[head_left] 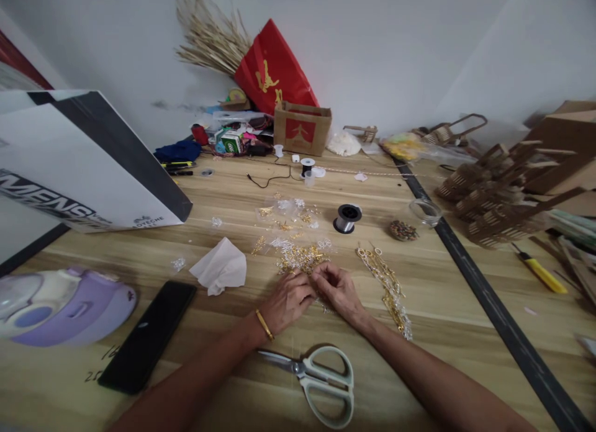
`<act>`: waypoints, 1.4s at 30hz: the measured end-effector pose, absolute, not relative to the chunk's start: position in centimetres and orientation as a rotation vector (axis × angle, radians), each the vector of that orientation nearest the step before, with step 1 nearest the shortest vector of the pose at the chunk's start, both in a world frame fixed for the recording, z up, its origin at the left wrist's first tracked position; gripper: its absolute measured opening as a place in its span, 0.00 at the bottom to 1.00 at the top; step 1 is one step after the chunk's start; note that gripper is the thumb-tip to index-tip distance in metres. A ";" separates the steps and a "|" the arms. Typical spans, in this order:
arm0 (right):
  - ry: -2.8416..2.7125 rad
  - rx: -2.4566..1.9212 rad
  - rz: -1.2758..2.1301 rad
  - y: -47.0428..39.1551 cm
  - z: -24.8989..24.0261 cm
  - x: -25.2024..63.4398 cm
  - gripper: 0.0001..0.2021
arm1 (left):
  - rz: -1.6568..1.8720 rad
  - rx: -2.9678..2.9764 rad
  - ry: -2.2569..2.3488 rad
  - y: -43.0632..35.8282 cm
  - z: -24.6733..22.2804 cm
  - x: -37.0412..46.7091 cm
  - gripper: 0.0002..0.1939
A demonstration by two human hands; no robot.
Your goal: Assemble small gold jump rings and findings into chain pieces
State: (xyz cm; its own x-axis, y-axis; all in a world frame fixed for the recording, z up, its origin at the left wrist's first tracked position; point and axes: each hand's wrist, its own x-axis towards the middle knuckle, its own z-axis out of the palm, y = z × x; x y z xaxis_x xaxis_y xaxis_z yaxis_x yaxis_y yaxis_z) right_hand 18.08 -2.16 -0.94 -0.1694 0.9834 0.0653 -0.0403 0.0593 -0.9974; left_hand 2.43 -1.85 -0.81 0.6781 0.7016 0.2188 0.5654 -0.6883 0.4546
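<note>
At the near edge of a pile of small gold and silver metal findings [300,257], my two hands sit close together on the wooden table. My left hand [288,298], a gold bangle on its wrist, has its fingers bent and pressed together; whatever lies under them is hidden. My right hand [339,289] is closed in a pinch at the pile's right edge, with the fingertips' contents too small to name. To its right lies a row of gold and silver chain-like pieces [388,286]. White-handled scissors [321,382] rest between my forearms.
A spool of wire [347,218] and a bead jar [405,229] stand beyond my hands. On the left are a crumpled tissue [221,267], a black phone [148,336], a purple-white appliance [69,308] and a large box [93,165]. A yellow cutter [542,272] and small woven baskets [493,196] are at right.
</note>
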 end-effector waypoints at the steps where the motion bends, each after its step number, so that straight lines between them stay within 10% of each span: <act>1: -1.339 -1.054 1.298 -2.2 -0.9 18.1 0.13 | 0.539 2.540 0.998 -1.8 -0.8 2.4 0.06; 42: -1.265 -1.092 1.329 -2.1 -0.5 18.2 0.16 | 0.494 2.532 0.992 -1.6 -0.2 1.9 0.07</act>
State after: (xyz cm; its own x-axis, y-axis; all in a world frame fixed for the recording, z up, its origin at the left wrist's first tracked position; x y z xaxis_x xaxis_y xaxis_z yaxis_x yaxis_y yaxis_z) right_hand 18.23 -2.05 -0.49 -0.1332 0.9910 0.0116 -0.0607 0.0035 -0.9981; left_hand 1.91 -1.62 -0.23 0.6899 0.7002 0.1838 0.5682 -0.6811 0.4617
